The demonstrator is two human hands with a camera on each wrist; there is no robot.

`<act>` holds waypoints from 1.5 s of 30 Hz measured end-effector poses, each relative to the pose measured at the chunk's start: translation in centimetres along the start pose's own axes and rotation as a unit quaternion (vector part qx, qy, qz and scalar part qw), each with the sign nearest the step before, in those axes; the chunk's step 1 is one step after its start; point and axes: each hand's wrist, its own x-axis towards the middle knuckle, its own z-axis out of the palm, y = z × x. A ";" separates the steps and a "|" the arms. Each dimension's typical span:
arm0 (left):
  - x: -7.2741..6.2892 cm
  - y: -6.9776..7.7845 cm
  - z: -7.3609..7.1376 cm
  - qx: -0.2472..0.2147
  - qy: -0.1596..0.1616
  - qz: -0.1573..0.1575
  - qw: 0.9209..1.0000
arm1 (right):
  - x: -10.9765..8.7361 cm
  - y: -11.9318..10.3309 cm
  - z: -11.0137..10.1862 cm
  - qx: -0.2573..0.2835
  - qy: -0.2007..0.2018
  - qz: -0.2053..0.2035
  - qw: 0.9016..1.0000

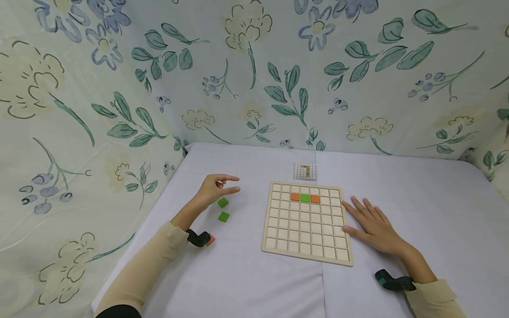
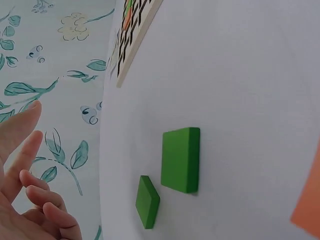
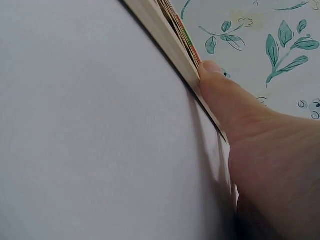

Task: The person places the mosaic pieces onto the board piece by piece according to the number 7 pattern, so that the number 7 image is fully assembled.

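Observation:
A wooden grid board (image 1: pixel 304 225) lies on the table, with an orange tile (image 1: pixel 295 197), a green tile (image 1: pixel 305 198) and another orange tile (image 1: pixel 315 199) side by side in one of its upper rows. Left of the board, my left hand (image 1: pixel 210 192) hovers with thumb and index finger apart and nothing between them. Below it lie two loose green tiles, the nearer one (image 2: pixel 180 160) and the farther one (image 2: pixel 147 202). An orange tile (image 1: pixel 211 240) is partly hidden by the left wrist camera. My right hand (image 1: pixel 371 225) rests spread beside the board, its thumb touching the right edge.
Behind the board lies a small printed pattern card (image 1: pixel 305 171) with a coloured grid. A white cloth (image 1: pixel 246 282) covers the table, with a seam and creases near the front. Floral fabric (image 1: pixel 246 101) hangs behind and at the sides.

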 end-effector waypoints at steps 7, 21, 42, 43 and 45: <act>-0.6 -1.9 -0.7 0.009 -0.001 -0.013 1.000 | -0.1 0.1 0.0 0.002 -0.001 0.001 1.000; -2.1 -4.3 -2.7 0.009 -0.017 -0.026 0.999 | 0.0 -0.1 -0.1 0.002 -0.002 0.001 1.000; -2.3 -6.4 -2.6 0.058 -0.025 -0.020 0.998 | -0.1 -0.1 -0.2 0.009 -0.005 0.005 1.000; -2.3 -6.4 -2.6 0.061 -0.024 -0.020 0.998 | -0.1 -0.1 -0.2 0.009 -0.004 0.005 1.000; -2.3 -6.4 -2.5 0.066 -0.023 -0.020 0.997 | -0.1 -0.1 -0.2 0.009 -0.003 0.005 1.000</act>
